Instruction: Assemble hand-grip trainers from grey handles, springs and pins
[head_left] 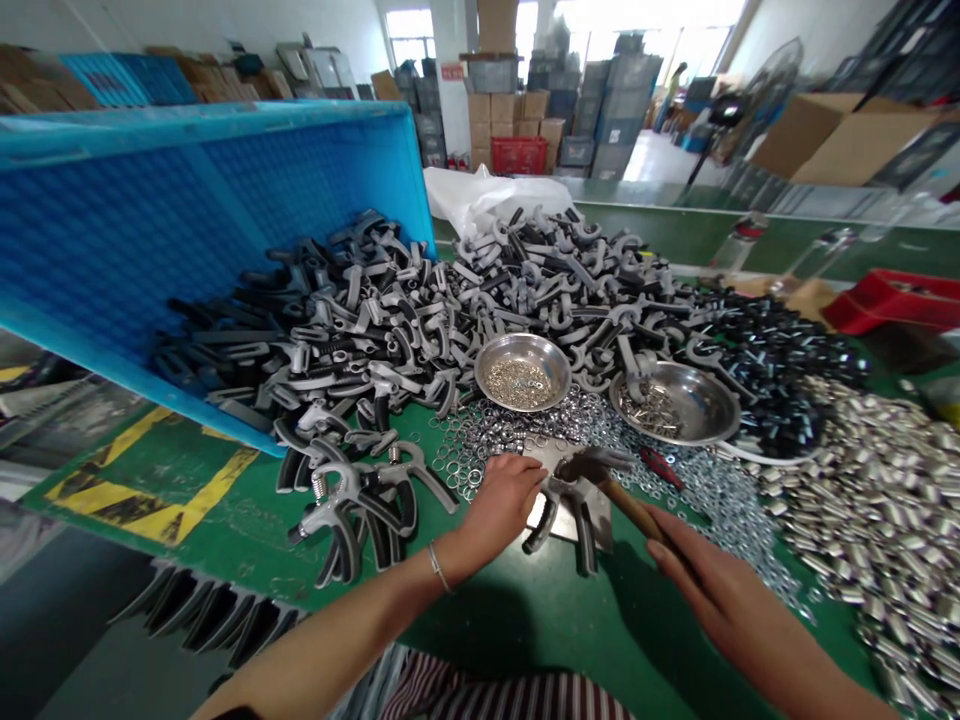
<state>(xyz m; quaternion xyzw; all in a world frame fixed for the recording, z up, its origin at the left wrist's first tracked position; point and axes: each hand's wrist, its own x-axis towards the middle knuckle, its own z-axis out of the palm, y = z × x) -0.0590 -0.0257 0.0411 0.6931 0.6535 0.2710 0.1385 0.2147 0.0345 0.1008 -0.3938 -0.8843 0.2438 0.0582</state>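
Left hand [504,500] palm down, forearm reaching in from lower left, fingers on spring hand gripper [570,520]; cannot tell if gripping. Right hand [720,590] closed round wooden-handled hammer [637,510], head just above gripper. Steel bowl [523,372] holds small washers; second steel bowl [675,403] holds small metal parts. Tilted blue crate [187,230] spills black-grey gripper handles [375,340] onto green workbench [225,560]. Loose metal rings [480,440] lie just beyond left hand.

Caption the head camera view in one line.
Left hand holds a grey hand gripper on a steel plate; right hand grips a wooden-handled hammer.
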